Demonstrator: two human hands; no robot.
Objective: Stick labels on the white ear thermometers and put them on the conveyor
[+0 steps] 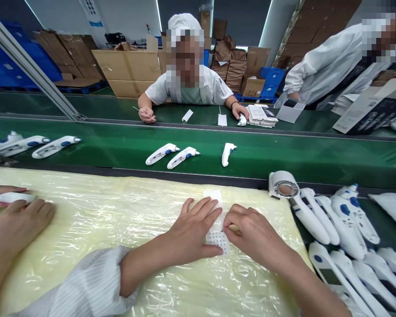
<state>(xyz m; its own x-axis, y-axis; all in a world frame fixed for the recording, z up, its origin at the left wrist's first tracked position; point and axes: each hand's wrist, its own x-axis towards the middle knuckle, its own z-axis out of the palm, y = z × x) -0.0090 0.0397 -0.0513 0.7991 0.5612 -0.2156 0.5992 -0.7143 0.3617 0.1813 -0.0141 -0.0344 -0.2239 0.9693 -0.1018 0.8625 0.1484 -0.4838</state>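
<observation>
My left hand lies with fingers spread over a narrow white paper strip and a white sheet of small round dots, holding them flat on the plastic-covered table. Close to its right, my right hand is closed in a pinch at the right edge of the sheet. A short tan end of something shows between its thumb and fingers; the rest is hidden, so its kind is unclear.
Yellowish plastic film covers the table. White handheld devices crowd the right; others lie on the green conveyor. A co-worker's hands are at left. Another person sits opposite; one stands at right.
</observation>
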